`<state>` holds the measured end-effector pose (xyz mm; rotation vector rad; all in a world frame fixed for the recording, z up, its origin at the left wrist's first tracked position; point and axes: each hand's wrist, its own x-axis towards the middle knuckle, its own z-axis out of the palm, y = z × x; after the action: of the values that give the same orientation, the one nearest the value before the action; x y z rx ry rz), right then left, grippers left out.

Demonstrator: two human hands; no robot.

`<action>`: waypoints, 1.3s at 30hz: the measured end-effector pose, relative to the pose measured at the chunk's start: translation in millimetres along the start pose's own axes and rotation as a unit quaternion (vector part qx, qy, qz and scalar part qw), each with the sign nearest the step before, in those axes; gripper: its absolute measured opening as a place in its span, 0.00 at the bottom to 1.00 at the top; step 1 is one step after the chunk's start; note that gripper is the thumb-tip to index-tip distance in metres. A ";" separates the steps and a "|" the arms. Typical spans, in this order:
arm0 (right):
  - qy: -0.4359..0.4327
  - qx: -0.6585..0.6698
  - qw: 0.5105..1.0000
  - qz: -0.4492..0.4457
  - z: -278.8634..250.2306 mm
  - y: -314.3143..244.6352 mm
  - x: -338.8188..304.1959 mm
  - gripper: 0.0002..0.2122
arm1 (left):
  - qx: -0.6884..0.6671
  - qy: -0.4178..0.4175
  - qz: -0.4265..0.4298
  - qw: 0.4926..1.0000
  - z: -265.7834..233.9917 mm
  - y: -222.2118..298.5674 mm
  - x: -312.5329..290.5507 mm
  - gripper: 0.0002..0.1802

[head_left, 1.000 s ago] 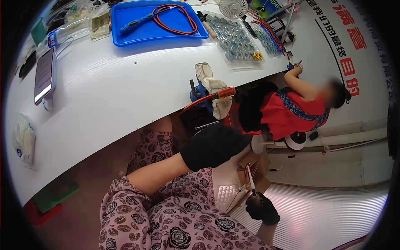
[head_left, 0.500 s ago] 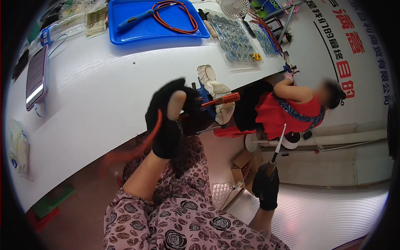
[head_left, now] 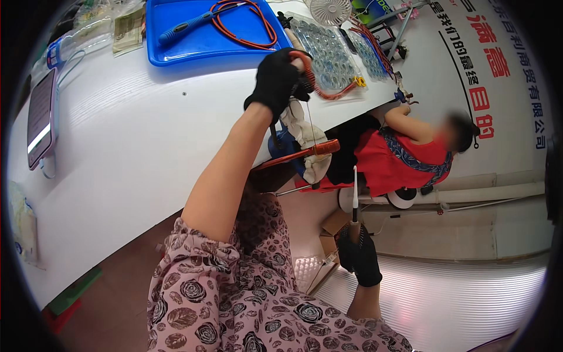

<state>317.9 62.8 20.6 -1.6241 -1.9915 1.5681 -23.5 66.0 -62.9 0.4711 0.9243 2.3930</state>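
My left hand [head_left: 281, 82], in a black glove with a bare fingertip, is raised over the table edge and closed on a reddish-orange cord [head_left: 324, 92]. The cord curves down to the right from the fingers. Below that hand a thin thread runs down to a glossy orange-brown strip [head_left: 324, 148]. The strip lies across a blue clamp [head_left: 278, 144] wrapped in white cloth [head_left: 300, 130] at the table's edge. Lower right, my gloved right hand [head_left: 360, 258] is wrapped round the handle of a slim tool with a white tapered tip [head_left: 355, 190], pointing upward.
A blue tray [head_left: 176, 56] holds a blue-handled tool [head_left: 187, 28] and a coiled red cord [head_left: 275, 35]. Behind are round glassy pieces in a clear pack [head_left: 328, 53] and a small fan [head_left: 330, 10]. A phone [head_left: 42, 120] lies left. Another person in red [head_left: 387, 158] sits right.
My left hand has moved up and right, away from the clamp, carrying the cord and drawing the thread upward. My right hand with the tool has shifted left, toward the clamp.
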 end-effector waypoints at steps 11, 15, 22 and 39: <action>-0.118 -0.216 0.965 -0.094 13.0 -48.9 54.8 0.11 | 0.258 -0.202 -0.026 0.944 33.1 -19.6 38.7 0.13; -0.069 -0.361 0.912 -0.180 4.9 -54.7 46.9 0.12 | 0.233 -0.187 -0.079 0.951 45.3 -18.2 38.3 0.11; -0.062 -0.430 0.855 -0.282 -12.7 34.1 3.1 0.11 | 0.163 -0.270 -0.068 0.946 18.7 24.5 -30.3 0.17; -0.238 0.102 0.942 0.214 -72.1 52.1 -67.9 0.10 | 0.470 -0.242 0.403 0.747 29.8 -31.5 -172.2 0.29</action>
<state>425.9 48.0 45.8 -1.8060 -1.6372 2.4359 139.9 0.3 -85.9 2.1230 1.8844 1.9795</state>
